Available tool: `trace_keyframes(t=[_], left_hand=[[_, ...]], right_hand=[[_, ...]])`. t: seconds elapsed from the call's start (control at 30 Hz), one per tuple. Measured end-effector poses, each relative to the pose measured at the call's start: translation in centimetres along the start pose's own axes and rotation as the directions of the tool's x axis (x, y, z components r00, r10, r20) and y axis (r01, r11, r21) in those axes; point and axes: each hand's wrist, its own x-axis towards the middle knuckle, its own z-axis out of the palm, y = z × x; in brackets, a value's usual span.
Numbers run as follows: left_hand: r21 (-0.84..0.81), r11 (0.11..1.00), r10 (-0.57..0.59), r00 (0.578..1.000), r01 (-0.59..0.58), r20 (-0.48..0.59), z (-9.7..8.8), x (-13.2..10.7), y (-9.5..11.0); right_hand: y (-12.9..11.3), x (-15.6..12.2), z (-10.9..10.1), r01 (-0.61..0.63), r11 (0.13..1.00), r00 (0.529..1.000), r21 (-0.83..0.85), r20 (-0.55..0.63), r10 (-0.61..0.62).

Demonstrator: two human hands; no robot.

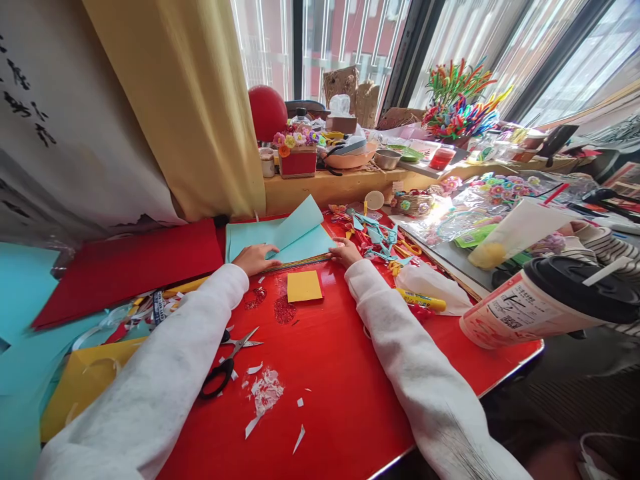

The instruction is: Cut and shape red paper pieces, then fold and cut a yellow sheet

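Pale blue paper, a thin matte sheet with one flap folded up, lies at 12 o'clock on the glossy red tabletop, with a yellow square at its 6 o'clock. The left hand rests flat on it, fingers released. The right hand touches its 3 o'clock edge with curled fingers, and I cannot tell whether they grasp it.

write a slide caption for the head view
Left hand and right hand rest on light blue paper on a red table, scissors nearby.
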Motion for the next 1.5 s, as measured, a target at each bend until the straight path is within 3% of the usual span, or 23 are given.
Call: trace_keyframes(t=[0.3, 0.67, 0.97, 1.5], left_hand=[[0.021, 0.999, 0.024, 1.0, -0.024, -0.005, 0.0, 0.0, -0.1], [0.023, 1.0, -0.001, 1.0, 0.002, -0.012, 0.0, -0.1, 0.3], [-0.006, 1.0, -0.013, 1.0, 0.013, -0.015, 0.1, -0.2, 0.3], [-0.015, 1.0, -0.013, 1.0, 0.013, 0.002, 0.0, 0.0, -0.1]], right_hand=[[1.3, 1.3, 0.9, 0.071, 0.997, 0.991, -0.039, -0.107, -0.074], [-0.4, -0.1, 0.1, -0.03, 1.0, 0.999, 0.003, -0.016, 0.03], [-0.1, -0.4, 1.4, 0.029, 0.988, 0.992, -0.155, -0.118, -0.048], [-0.2, -0.8, 1.4, 0.03, 0.955, 0.982, -0.296, -0.171, -0.084]])
